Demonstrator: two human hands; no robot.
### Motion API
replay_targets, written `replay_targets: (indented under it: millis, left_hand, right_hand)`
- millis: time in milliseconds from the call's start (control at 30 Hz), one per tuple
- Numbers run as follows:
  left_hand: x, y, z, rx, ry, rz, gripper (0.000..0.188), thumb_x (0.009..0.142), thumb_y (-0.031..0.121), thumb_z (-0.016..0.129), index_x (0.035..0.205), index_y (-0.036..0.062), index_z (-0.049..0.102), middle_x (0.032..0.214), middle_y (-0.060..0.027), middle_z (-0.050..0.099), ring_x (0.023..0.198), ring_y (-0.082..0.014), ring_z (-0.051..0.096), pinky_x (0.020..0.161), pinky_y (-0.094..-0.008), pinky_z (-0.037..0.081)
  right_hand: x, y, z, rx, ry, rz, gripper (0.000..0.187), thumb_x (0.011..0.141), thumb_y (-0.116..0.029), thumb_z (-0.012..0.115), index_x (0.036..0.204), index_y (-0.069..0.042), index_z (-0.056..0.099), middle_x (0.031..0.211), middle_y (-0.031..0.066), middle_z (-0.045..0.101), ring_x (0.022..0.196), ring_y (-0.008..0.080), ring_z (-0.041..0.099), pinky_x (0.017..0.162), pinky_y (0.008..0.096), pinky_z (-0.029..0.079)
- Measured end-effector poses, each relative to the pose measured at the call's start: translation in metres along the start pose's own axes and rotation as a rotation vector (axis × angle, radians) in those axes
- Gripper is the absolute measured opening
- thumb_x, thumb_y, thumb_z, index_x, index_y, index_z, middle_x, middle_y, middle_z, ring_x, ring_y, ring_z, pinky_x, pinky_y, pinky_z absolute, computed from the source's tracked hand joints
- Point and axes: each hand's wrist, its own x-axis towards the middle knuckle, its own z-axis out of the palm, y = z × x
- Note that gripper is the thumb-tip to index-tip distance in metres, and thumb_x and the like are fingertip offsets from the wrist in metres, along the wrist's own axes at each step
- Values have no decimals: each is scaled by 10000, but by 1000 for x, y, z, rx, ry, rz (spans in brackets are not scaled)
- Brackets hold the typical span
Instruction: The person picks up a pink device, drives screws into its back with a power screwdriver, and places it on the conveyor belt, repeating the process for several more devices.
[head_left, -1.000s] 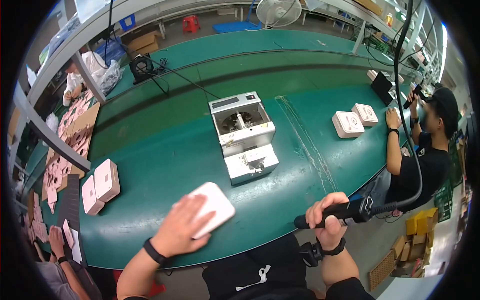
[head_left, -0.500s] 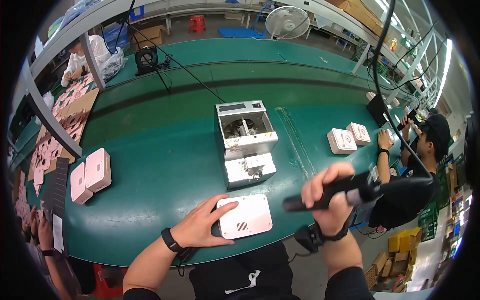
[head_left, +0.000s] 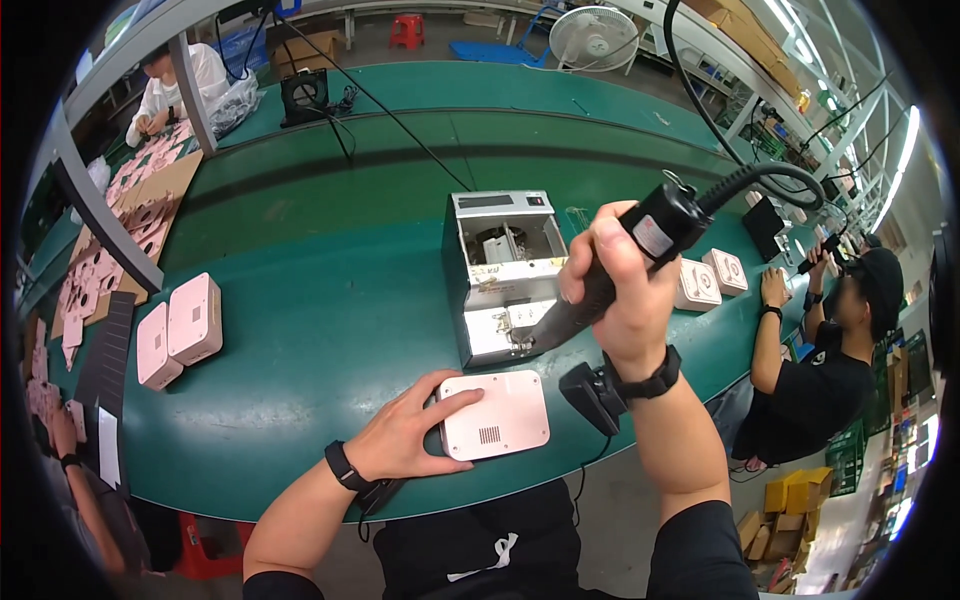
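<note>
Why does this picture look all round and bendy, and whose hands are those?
It's taken by a wide fisheye camera worn on a person's head, looking down, so straight edges bend. Those are that person's own hands, not a robot's. The left hand holds the edge of a pale pink box on the green table. The right hand grips a black corded tool. Its tip appears beside a metal machine; I can't tell if they touch. More boxes sit at both sides.

pink case [head_left: 508,414] | flat, vented face up | black screwdriver [head_left: 595,300] | tilted
</note>
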Motion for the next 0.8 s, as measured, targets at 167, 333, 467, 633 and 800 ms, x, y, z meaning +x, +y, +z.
replay_targets:
  millis: [167,333,467,633,800]
  left_hand:
    - [3,-5,-4,2,0,3,888,688,329,918,1484,199,545,1446,-175,476,1238,-383,591,998,-442,538]
    - [2,-3,-1,13,1,-11,877,680,312,920,1470,204,557,1436,-163,485,1228,-367,599,987,-429,544]
    - [2,-1,2,12,13,-7,877,670,304,925,1463,203,564,1427,-157,491,1215,-362,605,981,-425,545]
    - [4,-3,2,-35,8,-20,868,660,293,928,1451,204,580,1416,-155,497,1214,-360,604,981,-425,545]
    - [5,-5,2,-19,12,-25,861,648,275,932,1437,205,597,1410,-153,502,1216,-363,602,986,-428,542]
  right_hand:
    - [-22,-7,-13,69,-28,31,195,1003,-198,589,1073,-33,511,743,107,596,545,167,536,523,336,473]
    - [-37,-5,-19,77,-35,31,238,998,-232,596,1095,-39,496,750,109,587,561,168,537,537,335,475]
    - [-51,10,-18,39,-19,52,267,988,-255,602,1100,-43,486,745,105,574,563,170,528,538,333,470]
    - [-55,17,-20,95,1,43,289,970,-269,610,1097,-46,479,721,95,549,551,169,507,530,328,461]
    - [-56,20,-25,156,-20,69,292,964,-269,616,1089,-45,477,711,94,538,542,167,496,526,329,460]
